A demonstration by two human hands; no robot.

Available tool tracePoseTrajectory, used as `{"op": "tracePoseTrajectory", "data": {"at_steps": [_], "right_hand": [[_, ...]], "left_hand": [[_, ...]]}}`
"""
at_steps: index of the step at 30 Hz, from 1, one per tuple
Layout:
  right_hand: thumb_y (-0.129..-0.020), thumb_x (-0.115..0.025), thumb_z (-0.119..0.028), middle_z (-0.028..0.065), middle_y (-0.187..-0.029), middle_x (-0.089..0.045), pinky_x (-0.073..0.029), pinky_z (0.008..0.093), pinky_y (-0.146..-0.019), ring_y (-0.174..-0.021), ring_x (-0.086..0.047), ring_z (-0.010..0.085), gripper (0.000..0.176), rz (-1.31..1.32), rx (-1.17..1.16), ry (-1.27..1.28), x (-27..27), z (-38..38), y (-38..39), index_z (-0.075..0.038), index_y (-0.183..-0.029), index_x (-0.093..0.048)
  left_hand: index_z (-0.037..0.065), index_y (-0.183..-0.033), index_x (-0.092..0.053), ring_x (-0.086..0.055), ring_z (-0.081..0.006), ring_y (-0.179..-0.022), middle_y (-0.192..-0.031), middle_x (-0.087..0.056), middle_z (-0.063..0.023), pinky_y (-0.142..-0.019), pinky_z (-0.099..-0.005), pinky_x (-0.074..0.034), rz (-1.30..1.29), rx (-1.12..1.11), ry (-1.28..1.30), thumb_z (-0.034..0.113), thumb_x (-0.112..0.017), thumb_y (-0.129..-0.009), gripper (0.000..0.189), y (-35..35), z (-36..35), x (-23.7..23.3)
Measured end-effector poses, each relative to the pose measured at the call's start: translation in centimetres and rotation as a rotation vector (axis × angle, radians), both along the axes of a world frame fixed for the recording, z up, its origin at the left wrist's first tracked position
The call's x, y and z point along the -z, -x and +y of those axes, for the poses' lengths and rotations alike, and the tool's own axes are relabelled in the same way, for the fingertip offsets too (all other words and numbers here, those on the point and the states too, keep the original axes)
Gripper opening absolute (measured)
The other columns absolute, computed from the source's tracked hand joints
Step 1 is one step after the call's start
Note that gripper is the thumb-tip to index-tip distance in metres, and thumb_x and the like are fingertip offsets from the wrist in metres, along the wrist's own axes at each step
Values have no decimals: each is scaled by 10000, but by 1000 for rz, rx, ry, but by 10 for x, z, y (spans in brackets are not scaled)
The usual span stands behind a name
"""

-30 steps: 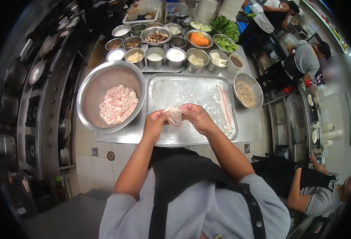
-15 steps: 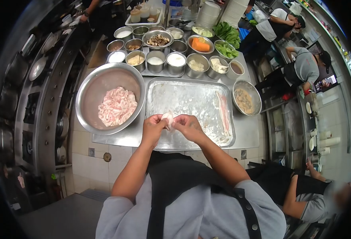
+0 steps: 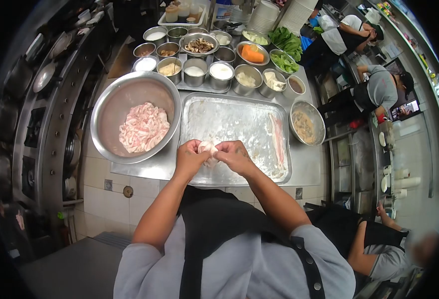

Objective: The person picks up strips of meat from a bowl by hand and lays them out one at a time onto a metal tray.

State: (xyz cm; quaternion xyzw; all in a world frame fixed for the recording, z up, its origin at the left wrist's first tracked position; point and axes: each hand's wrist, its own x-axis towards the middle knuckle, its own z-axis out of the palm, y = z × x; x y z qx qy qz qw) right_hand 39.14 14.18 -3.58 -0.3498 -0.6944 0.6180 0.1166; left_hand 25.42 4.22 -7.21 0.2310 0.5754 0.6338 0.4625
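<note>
Between my two hands is a small pale bundle (image 3: 208, 148), which looks like a folded strip of raw meat. My left hand (image 3: 190, 158) pinches its left side and my right hand (image 3: 233, 155) pinches its right side, fingers closed. Both hands are over the near edge of a metal tray (image 3: 214, 102) smeared with white powder or paste. One long strip of raw, fatty meat (image 3: 277, 142) lies along the tray's right side. Left of the tray, a large steel bowl (image 3: 101, 117) holds a heap of sliced raw meat (image 3: 144, 128).
Right of the tray stands a bowl of brownish mixture (image 3: 305, 125). Several steel containers line the back, among them sliced mushrooms (image 3: 199, 46), a carrot piece (image 3: 252, 53) and leafy greens (image 3: 285, 42). Stacked white bowls (image 3: 263, 17) rise behind. Other people work at the right.
The pale bundle between my fingers looks rounder and broader than before. My hands stay in nearly the same place over the tray, and the whole view has shifted slightly.
</note>
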Motion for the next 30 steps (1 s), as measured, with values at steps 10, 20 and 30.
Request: {"op": "tracePoseTrajectory", "data": {"at_steps": [10, 20, 30], "right_hand": [[-826, -546, -74, 70, -889, -660, -457, 309, -842, -848, -612, 163, 147, 452, 106, 439, 3, 10, -12, 9, -918, -625], [-860, -570, -68, 103, -866, -649, -465, 280, -623, -712, -599, 158, 132, 539, 109, 402, -44, 39, -31, 5, -966, -539], [-886, -679, -152, 52, -871, -665, -485, 203, -643, -739, -611, 75, 233, 249, 102, 237, -27, 31, -83, 22, -1018, -599]], "left_hand": [[-39, -851, -624, -590, -146, -648, -751, -646, -94, -608, -284, -469, 472, -37, 254, 15, -635, -710, 151, 12, -18, 17], [-7, -1219, -558, -601, -310, -1065, -1138, -624, -188, -943, -346, -452, 1118, 196, 148, 122, -673, -777, 474, -2, -14, -22], [6, -1102, -633, -605, -92, -796, -932, -676, -27, -723, -253, -489, -91, 784, -111, 134, -628, -910, 232, -15, 71, -11]]}}
